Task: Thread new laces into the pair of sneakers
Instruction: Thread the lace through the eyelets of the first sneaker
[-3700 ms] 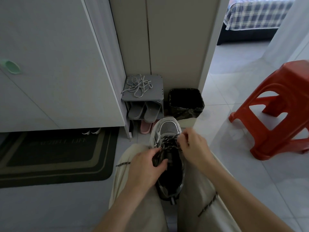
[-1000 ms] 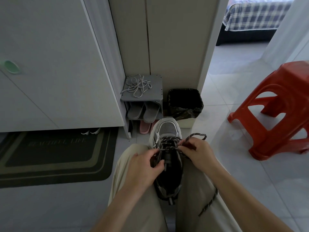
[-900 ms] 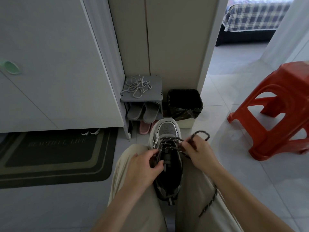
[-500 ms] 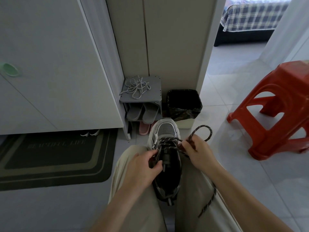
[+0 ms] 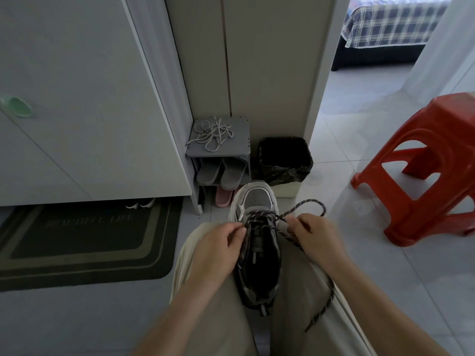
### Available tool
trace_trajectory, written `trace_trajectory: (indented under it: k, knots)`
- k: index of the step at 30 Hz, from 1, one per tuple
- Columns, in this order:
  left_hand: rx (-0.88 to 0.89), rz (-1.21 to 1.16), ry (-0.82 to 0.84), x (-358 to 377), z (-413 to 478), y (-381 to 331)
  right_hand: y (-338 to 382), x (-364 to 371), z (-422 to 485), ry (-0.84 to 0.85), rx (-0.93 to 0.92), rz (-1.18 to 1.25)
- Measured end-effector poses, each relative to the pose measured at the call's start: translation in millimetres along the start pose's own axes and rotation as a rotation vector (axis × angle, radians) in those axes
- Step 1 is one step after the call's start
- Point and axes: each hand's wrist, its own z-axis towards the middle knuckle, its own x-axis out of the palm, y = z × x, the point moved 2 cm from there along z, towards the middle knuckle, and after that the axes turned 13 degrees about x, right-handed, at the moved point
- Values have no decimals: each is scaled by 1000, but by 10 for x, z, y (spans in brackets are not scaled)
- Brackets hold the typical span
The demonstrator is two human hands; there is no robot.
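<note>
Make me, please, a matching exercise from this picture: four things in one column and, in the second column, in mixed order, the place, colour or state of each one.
Things
1. sneaker
2. loose pale laces
3. grey slippers
4. stool

Place, colour or state
a. red
b. tangled on top of the grey rack
c. partly threaded with a dark lace
d. on the shelf under the rack's top

Pairs: 1-c, 2-b, 3-d, 4-a

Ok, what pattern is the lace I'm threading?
The lace is dark with pale flecks, like speckled rope; clearest in the head view.
</note>
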Motion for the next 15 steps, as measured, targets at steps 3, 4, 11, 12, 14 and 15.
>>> trace_trajectory:
  k: [3,4,11,12,14,15]
  knots:
    - [-29,33,-18,39,117,-8,-5,7,-85,45,-68,-33]
    - [-39,16,-17,57,150,-10,-7,8,-104,54,-98,-36]
    - [-36,44,43,78,254,-32,15,25,-93,8,-158,4]
    - [-35,70,56,64,285,-25,59,35,-87,-2,-192,-4]
    - [3,136,84,29,359,-27,161,62,-77,-35,-273,-34]
    - [24,168,91,0,391,-45,201,75,-68,-60,-307,-48]
